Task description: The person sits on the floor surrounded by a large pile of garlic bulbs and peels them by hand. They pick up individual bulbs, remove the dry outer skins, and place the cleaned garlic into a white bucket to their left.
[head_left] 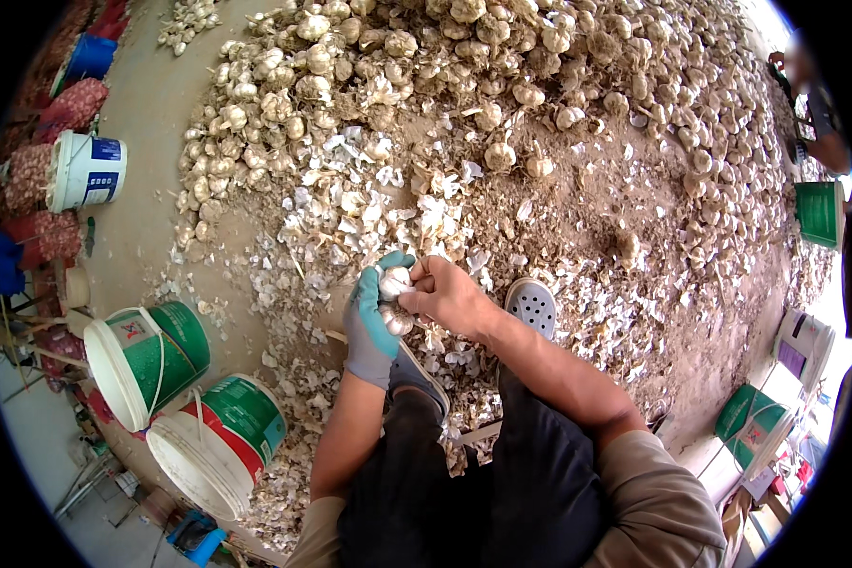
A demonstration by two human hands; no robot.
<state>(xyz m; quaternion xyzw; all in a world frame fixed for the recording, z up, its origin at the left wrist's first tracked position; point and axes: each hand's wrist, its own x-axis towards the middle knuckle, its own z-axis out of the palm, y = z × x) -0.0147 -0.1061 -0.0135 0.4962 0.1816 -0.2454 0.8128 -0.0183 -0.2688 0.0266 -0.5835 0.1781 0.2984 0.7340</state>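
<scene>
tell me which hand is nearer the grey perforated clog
Right. The bare right hand is just left of the clog; the gloved left hand lies farther left, beyond the garlic bulb.

The bare concrete floor [151, 142] carries a broad heap of garlic bulbs [502, 57], with loose papery skins [350, 218] strewn before it. Two green buckets [175, 379] lie tipped at left, near a white bucket [85, 170] and what seem to be red mesh sacks [38, 180].

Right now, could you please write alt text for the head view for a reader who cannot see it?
A gloved left hand holds a garlic bulb while the bare right hand picks at it, above a floor littered with garlic skins. A large garlic heap lies beyond; tipped buckets lie left.
</scene>
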